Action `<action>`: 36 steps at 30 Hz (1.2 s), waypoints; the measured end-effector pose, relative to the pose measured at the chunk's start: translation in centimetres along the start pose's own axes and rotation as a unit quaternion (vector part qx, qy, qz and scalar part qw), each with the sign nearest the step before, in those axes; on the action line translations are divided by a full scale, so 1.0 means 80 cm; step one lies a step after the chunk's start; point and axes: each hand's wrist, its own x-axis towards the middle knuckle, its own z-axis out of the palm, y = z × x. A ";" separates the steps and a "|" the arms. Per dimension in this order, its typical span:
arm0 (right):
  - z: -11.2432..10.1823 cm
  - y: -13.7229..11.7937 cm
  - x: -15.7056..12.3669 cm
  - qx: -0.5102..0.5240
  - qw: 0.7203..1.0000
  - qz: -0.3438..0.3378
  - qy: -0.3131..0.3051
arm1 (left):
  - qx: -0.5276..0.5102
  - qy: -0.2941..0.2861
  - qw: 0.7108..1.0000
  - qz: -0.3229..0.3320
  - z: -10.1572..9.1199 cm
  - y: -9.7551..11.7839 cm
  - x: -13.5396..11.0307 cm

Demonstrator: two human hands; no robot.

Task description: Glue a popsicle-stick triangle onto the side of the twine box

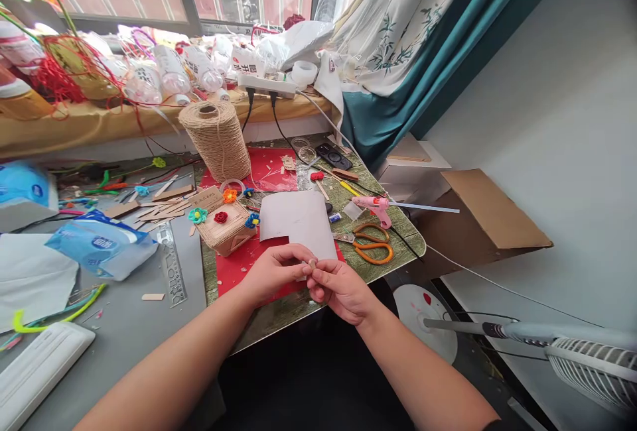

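Close together over the table's front edge, my left hand and my right hand both have their fingers pinched. Between the fingertips shows a small pale piece, mostly covered, so its kind is unclear. Just beyond them lies a white sheet of paper with a notch cut in its near edge, resting on a red sheet. A wooden stick box with several yarn flowers stands left of the paper. Orange-handled scissors and a pink glue gun lie to the right.
A tall twine spool stands behind the box. Loose craft sticks, a clear stencil ruler and a blue tissue pack lie leftward. Black cords run from a power strip. A fan and a cardboard box are right.
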 end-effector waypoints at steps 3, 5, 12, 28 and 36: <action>0.003 0.002 0.003 0.007 1.000 -0.003 -0.011 | -0.044 0.005 0.999 -0.011 0.001 -0.001 -0.001; 0.005 0.001 0.002 0.008 1.000 -0.001 -0.012 | -0.067 0.011 0.998 -0.019 0.002 -0.002 -0.001; 0.013 0.001 0.002 -0.049 0.998 -0.022 0.026 | -0.094 0.062 0.993 -0.034 0.002 -0.007 -0.001; 0.034 0.012 -0.001 0.076 0.995 -0.063 0.033 | -0.230 0.180 0.956 -0.022 0.010 0.003 0.000; 0.052 0.022 0.008 0.106 0.991 -0.075 0.035 | -0.250 0.174 0.952 -0.027 0.002 0.002 -0.003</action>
